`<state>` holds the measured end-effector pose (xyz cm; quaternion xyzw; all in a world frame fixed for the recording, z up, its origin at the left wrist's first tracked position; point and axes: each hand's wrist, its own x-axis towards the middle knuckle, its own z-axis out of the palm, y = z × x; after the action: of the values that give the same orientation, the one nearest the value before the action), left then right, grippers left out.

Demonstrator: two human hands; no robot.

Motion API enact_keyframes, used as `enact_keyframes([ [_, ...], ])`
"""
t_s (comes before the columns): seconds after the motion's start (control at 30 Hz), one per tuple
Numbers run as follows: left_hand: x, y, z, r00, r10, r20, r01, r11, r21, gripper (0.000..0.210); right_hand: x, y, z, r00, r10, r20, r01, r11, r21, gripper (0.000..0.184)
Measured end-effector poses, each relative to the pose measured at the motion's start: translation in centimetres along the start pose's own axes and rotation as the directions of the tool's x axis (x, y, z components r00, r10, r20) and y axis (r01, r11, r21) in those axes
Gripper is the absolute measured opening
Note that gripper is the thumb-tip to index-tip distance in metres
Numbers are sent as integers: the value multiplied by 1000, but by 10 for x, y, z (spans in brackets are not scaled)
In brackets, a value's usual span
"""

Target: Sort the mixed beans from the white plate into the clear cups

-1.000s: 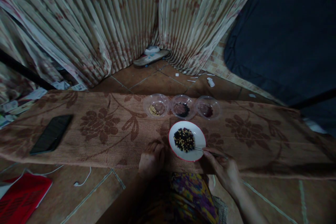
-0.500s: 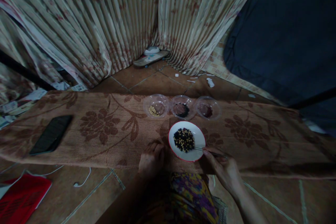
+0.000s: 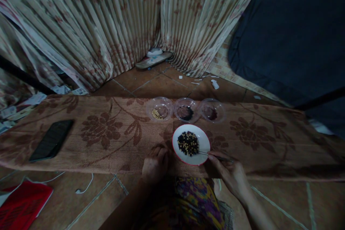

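Note:
My right hand (image 3: 229, 172) grips a slim pair of metal tweezers (image 3: 203, 153), whose tips touch the right edge of a pile of mixed dark and yellow beans (image 3: 188, 143). The pile lies in a white plate (image 3: 204, 142) with a red rim. Left of the plate, my left hand (image 3: 155, 163) rests on the table's near edge with curled fingers and nothing visible in it. Behind the plate stand three clear plastic bowls in a row: the left bowl (image 3: 159, 109) holds yellow beans, the middle bowl (image 3: 185, 109) black ones, the right bowl (image 3: 212, 110) dark reddish ones.
A brown flowered cloth (image 3: 115, 154) covers the long narrow table. A dark phone (image 3: 51, 141) lies at its left end. Beyond, a skateboard (image 3: 153, 60) sits on the tiled floor by striped curtains (image 3: 129, 18). A red bag (image 3: 27, 205) is on the floor at lower left.
Almost nothing differs. The whole view has shifted slightly; both hands, the tweezers and the beans keep their places.

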<state>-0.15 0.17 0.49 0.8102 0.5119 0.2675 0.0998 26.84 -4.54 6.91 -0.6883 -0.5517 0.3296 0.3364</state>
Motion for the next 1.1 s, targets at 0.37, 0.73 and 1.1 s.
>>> enact_keyframes([
  [0.37,1,-1,0,1000,15,-11,-15,1000,0,12,2,1,2,999,40,-10,-40,998,51,36],
  [0.73,0,-1,1,1000,13,-15,-13,1000,4,14,-1,4,5,997,66,-30,-64,995,76,35],
  [1.1,1,1,-1,1000,2,-12,-2,1000,-3,13,-2,6,5,994,83,-66,-78,994,82,35],
])
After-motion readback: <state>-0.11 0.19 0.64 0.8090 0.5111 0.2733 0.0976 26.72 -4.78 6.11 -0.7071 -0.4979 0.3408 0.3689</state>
